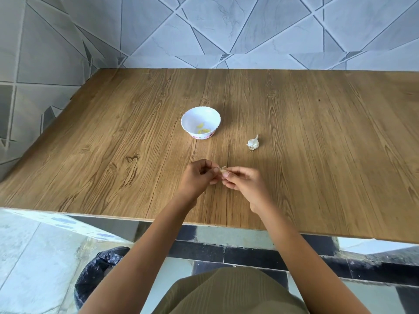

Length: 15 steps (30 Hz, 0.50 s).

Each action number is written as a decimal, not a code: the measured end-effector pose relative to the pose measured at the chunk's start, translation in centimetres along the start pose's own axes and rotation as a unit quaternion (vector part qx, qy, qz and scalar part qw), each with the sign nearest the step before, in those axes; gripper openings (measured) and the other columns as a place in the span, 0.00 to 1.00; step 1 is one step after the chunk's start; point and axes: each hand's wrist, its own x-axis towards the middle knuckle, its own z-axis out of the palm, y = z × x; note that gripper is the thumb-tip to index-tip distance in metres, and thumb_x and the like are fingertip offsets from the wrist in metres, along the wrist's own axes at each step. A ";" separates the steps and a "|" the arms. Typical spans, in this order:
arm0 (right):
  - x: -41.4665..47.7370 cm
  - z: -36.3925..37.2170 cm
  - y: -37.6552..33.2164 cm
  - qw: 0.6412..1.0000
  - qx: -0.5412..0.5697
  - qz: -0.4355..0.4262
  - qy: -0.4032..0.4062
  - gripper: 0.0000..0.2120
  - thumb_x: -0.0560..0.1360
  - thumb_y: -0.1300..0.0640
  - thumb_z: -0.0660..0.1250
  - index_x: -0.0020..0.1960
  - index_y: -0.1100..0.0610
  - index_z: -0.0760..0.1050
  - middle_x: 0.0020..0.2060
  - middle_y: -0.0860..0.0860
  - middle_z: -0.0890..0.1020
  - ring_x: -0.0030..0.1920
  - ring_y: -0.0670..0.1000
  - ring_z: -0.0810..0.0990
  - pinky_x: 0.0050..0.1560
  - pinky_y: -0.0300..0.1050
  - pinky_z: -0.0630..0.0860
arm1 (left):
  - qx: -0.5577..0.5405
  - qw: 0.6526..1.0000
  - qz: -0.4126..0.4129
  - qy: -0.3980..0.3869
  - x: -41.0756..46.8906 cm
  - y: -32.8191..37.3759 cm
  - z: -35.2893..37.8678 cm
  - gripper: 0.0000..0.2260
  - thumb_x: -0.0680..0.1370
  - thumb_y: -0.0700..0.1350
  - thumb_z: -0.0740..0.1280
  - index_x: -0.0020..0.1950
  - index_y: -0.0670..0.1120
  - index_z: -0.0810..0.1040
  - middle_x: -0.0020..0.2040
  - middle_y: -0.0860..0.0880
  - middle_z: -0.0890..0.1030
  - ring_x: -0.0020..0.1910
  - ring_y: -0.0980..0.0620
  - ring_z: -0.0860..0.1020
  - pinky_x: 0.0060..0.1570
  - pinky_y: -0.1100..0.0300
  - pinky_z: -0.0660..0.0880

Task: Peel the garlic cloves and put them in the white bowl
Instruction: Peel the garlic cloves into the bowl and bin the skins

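So my left hand (199, 175) and right hand (242, 181) are both pinching one garlic clove (223, 170) near the front edge of the counter (113, 137). The white bowl (189, 117) sits mid-counter with peeled cloves (203, 130) inside, and the garlic bulb (253, 143) is near its right.

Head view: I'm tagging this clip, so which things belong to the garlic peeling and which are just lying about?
Job: garlic clove, pinched by left hand and right hand; white bowl holding peeled cloves; garlic bulb on the table.
Lying about: bin with black liner below the table edge.
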 end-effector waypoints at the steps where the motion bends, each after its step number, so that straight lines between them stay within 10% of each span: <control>1: 0.0 -0.1 0.0 1.000 0.002 -0.003 -0.002 0.06 0.73 0.65 0.70 0.49 0.62 0.80 0.39 0.54 0.84 0.36 0.44 0.83 0.40 0.33 0.78 | -0.016 1.000 -0.006 0.008 0.0 0.1 0.0 0.04 0.78 0.34 0.65 0.45 0.40 0.78 0.39 0.47 0.82 0.36 0.58 0.81 0.37 0.66 0.77; 10: -0.4 -0.8 0.1 0.999 -0.014 -0.029 -0.006 0.08 0.72 0.68 0.70 0.51 0.64 0.79 0.39 0.52 0.83 0.37 0.43 0.83 0.41 0.34 0.78 | 0.301 0.947 0.108 0.044 0.7 -0.7 -0.7 0.06 0.75 0.38 0.68 0.50 0.43 0.84 0.39 0.53 0.82 0.35 0.62 0.76 0.39 0.76 0.69; 15: -0.3 -1.1 0.3 0.999 -0.033 -0.032 0.017 0.06 0.73 0.65 0.69 0.49 0.58 0.80 0.40 0.51 0.83 0.36 0.42 0.82 0.39 0.33 0.78 | 0.346 0.927 0.142 0.030 0.9 -0.6 -0.5 0.07 0.73 0.37 0.70 0.48 0.45 0.85 0.44 0.50 0.85 0.41 0.54 0.81 0.45 0.64 0.76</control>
